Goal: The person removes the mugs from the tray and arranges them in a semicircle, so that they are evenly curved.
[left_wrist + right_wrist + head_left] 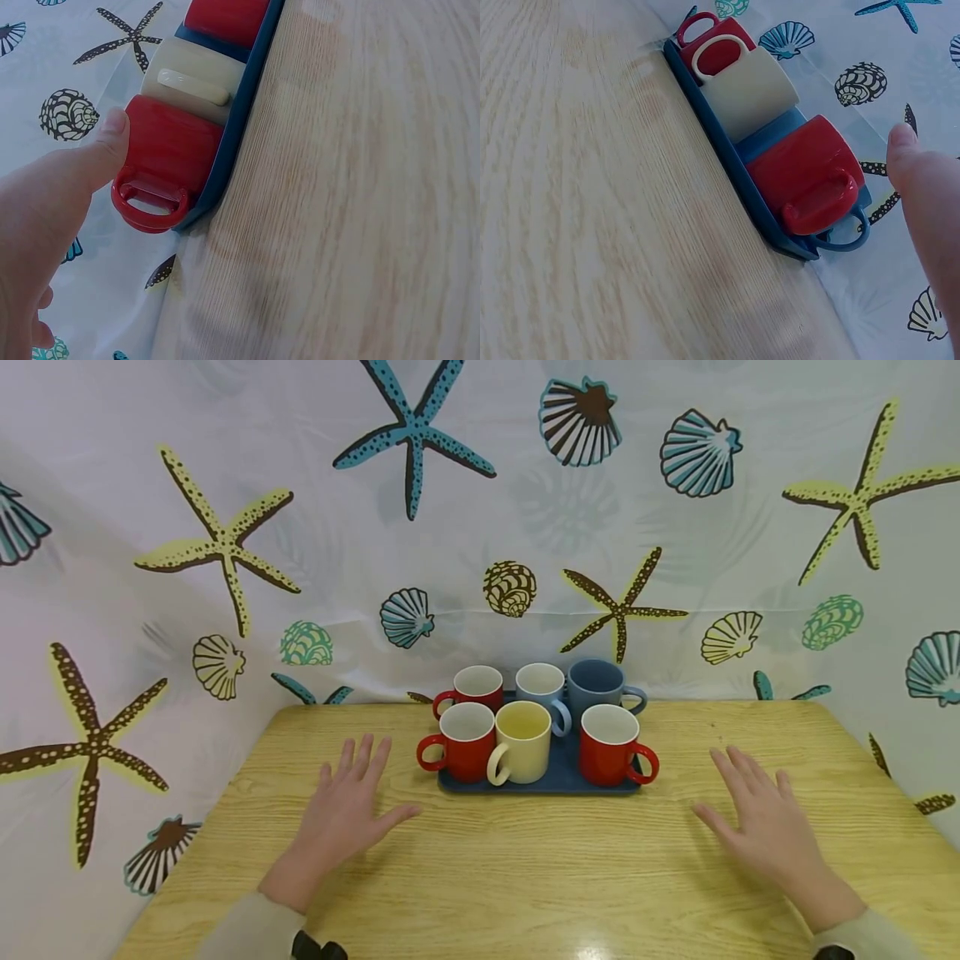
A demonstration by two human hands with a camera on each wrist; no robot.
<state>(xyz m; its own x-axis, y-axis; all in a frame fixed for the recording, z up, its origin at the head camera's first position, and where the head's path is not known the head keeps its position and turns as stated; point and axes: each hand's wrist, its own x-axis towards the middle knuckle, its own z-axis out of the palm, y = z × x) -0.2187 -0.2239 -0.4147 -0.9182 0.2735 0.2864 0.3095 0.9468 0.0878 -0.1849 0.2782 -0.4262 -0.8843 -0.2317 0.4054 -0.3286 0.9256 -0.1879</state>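
A blue tray point(558, 774) holds several mugs in two rows. Along its front stand a red mug point(467, 756) on the left, a cream mug point(529, 756) beside it, and another red mug point(602, 762) past a gap on the right. Behind them are a red mug point(491, 697), a light blue mug point(553, 700) and a darker blue mug point(588, 700). My left hand point(341, 814), fingers spread, is left of the tray and apart from it. To the right of the tray, my right hand point(768, 827) also has its fingers extended. Neither hand holds anything.
The tray stands near the back edge of a light wooden table point(525, 877). A white cloth point(465, 543) printed with starfish and shells hangs behind the table and along its sides. Dark bands point(318, 947) circle both wrists over light sleeves.
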